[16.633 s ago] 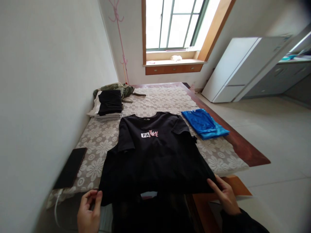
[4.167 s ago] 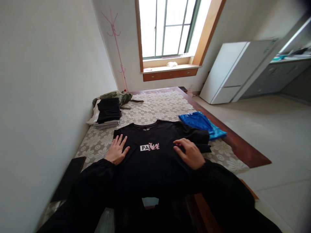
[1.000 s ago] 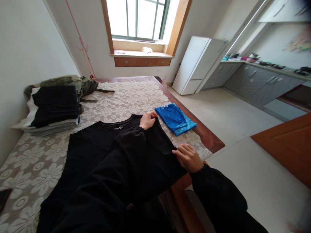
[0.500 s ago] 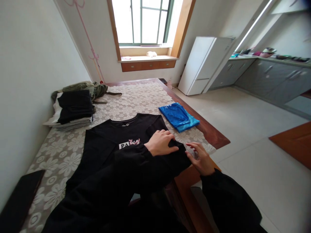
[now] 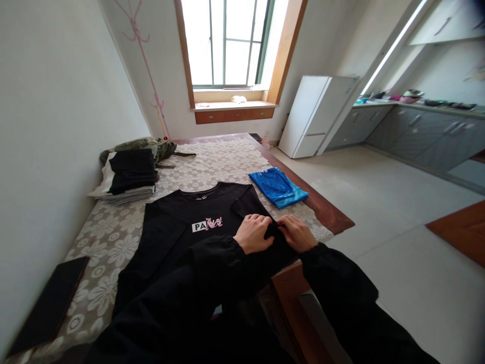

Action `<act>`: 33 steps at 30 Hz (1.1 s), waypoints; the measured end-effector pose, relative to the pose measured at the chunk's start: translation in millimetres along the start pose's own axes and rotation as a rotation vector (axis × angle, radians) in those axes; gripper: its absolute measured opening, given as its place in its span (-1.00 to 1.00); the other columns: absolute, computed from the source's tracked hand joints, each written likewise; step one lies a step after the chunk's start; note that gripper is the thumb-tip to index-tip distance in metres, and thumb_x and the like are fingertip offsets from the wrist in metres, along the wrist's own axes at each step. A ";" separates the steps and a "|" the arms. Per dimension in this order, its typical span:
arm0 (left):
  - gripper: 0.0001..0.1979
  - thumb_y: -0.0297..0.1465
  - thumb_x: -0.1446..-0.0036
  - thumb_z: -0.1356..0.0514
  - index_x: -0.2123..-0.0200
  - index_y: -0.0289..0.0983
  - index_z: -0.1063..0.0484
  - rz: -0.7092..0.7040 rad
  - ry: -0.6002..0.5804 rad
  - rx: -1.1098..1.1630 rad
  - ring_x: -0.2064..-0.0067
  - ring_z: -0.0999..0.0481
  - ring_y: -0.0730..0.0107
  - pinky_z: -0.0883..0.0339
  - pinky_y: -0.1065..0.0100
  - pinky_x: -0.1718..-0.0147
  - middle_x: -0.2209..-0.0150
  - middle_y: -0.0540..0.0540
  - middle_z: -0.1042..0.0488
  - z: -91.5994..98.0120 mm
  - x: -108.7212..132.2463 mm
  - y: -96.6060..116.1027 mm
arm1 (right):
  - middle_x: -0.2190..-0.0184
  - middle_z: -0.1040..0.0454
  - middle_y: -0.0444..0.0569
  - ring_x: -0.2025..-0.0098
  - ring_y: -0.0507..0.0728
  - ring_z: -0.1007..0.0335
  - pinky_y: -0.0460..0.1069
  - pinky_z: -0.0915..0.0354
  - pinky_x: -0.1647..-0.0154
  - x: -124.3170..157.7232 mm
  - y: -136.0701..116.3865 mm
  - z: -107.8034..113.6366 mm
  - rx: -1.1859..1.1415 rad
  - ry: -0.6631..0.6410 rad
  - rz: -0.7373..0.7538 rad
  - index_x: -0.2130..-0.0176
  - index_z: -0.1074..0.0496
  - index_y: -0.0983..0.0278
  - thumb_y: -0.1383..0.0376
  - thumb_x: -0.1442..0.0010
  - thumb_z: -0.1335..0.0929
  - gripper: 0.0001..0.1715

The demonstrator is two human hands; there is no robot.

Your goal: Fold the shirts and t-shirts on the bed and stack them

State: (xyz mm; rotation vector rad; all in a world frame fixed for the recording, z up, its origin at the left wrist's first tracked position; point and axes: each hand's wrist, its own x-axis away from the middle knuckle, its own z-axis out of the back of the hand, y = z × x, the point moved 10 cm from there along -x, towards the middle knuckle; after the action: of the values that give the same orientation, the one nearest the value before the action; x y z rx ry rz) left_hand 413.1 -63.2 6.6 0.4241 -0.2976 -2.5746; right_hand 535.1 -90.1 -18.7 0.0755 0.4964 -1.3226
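A black T-shirt with a "PAWS" print and a pink figure lies spread on the patterned tablecloth, its neckline facing away from me. At the shirt's right edge my left hand grips the fabric with bent fingers. Close beside it, my right hand pinches the same edge, the cloth bunched between the two hands. My black sleeves cover part of the shirt's lower half. Just beyond the shirt's right sleeve, a folded blue garment rests flat on the table.
A stack of folded clothes sits at the left by the wall, with an olive-green bag behind it. At the lower left lies a flat black object. The reddish wooden table edge runs along the right. A white fridge stands farther back.
My right hand has moved left from beside the shirt and now pinches its edge next to my left hand. The camera view has shifted slightly.
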 end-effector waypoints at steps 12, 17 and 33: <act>-0.84 -0.37 -0.38 -0.08 0.01 -0.20 -0.33 -0.019 0.034 0.005 -0.03 -0.53 0.21 -0.29 0.08 -0.18 0.05 -0.11 -0.53 -2.7 -4.9 3.0 | 0.30 -0.47 0.01 0.19 0.22 -0.38 0.05 -0.23 0.16 -9.1 -3.2 -1.6 0.166 -0.043 -0.012 0.27 -0.33 0.21 0.32 -0.23 -0.33 -0.97; -0.80 -0.35 -0.38 -0.09 -0.04 -0.18 -0.31 -0.042 0.061 0.027 -0.06 -0.51 0.24 -0.26 0.03 -0.24 -0.01 -0.10 -0.50 -3.9 -1.8 5.7 | 0.24 -0.50 0.05 0.18 0.22 -0.37 0.04 -0.16 0.21 -27.2 -19.4 -8.7 0.347 -0.153 0.024 0.28 -0.37 0.23 0.40 -0.16 -0.31 -0.91; -0.82 -0.35 -0.38 -0.03 0.06 -0.22 -0.38 -0.079 0.010 0.046 0.03 -0.52 0.26 -0.18 -0.09 -0.31 0.07 -0.11 -0.47 -5.6 3.2 6.8 | 0.28 -0.56 0.02 0.32 0.16 -0.47 0.00 -0.03 0.43 -35.3 0.1 -21.0 0.436 -0.307 -0.201 0.31 -0.44 0.21 0.33 -0.18 -0.29 -0.89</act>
State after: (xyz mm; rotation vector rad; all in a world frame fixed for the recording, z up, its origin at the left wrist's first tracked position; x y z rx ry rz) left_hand 415.6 -71.3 2.6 0.4748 -0.3439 -2.6463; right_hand 523.3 -51.2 -23.7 0.1832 -0.0522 -1.5894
